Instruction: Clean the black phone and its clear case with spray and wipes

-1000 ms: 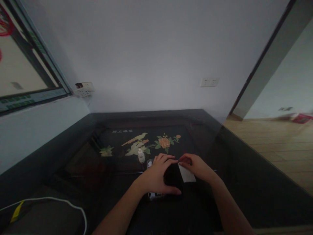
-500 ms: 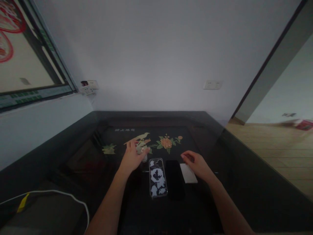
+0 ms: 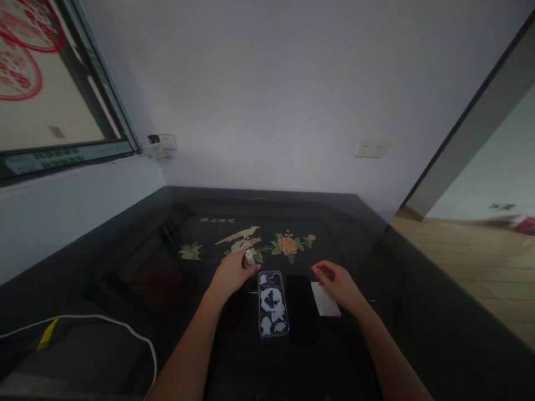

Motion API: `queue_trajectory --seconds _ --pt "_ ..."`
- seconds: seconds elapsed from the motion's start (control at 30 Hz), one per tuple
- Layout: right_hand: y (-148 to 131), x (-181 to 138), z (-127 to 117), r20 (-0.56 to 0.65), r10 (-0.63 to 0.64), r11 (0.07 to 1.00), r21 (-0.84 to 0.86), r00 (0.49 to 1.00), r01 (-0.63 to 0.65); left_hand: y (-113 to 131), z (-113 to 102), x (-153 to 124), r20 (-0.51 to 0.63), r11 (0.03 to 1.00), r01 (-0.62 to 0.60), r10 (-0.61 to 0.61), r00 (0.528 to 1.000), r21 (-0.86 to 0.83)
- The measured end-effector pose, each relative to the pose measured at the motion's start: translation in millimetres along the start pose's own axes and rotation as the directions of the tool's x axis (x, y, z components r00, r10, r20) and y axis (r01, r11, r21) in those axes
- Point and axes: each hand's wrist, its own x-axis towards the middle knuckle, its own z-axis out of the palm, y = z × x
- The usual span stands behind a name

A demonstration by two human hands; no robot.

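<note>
From my remote seat I see, at lower centre, a white-topped bottle (image 3: 249,257), a clear phone case (image 3: 272,305) with white silhouettes, a plain black slab (image 3: 301,310) and a white sheet (image 3: 326,301). Mid-frame, the black table (image 3: 292,201) bears an orange flower (image 3: 287,245) with green leaves; lower left, a white cable (image 3: 100,317).

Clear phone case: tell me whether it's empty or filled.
Empty, it appears: the clear phone case lies flat, and the black phone lies outside it, just to its right.
</note>
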Motion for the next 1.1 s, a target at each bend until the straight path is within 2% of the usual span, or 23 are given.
queue_trajectory --seconds 0.1,0.2,0.27,0.3,0.4,0.57,0.67,0.83,0.97,1.1 --pt "-2 -1 0 0.000 0.007 1.000 0.028 1.000 -0.007 6 -1 0 -0.079 0.999 -0.021 0.017 0.997 -0.048" --pt "-7 0 0 -0.016 0.021 0.997 0.077 1.000 -0.020 16 1 0 -0.248 0.987 -0.109 0.078 0.966 -0.117" --pt "-12 0 2 -0.049 0.048 0.985 0.169 0.998 -0.039 26 5 -3 -0.328 0.972 -0.159 0.095 0.940 -0.173" --pt "-15 0 4 -0.070 0.065 0.971 0.236 0.995 -0.047 33 8 -5 -0.331 0.960 -0.185 0.108 0.937 -0.211" --pt "-24 -2 13 -0.113 0.078 0.905 0.426 0.991 -0.023 55 19 -17 -0.272 0.936 -0.259 0.192 0.943 -0.237" --pt "-34 -10 27 -0.060 -0.086 0.846 0.523 0.994 0.105 84 37 -36 -0.066 0.919 -0.359 0.353 0.933 -0.166" --pt "-37 -12 28 -0.042 -0.149 0.838 0.526 0.988 0.149 88 44 -42 0.013 0.908 -0.398 0.403 0.915 -0.130" --pt "-39 -13 26 -0.031 -0.211 0.848 0.490 0.977 0.199 86 47 -42 0.013 0.910 -0.407 0.409 0.912 -0.085" --pt "-37 -13 27 -0.022 -0.175 0.859 0.485 0.984 0.164 86 45 -41 0.028 0.915 -0.398 0.400 0.916 -0.062" --pt "-35 -12 24 0.057 -0.069 0.794 0.607 0.996 0.020 87 43 -42 0.071 0.909 -0.403 0.411 0.909 -0.104"
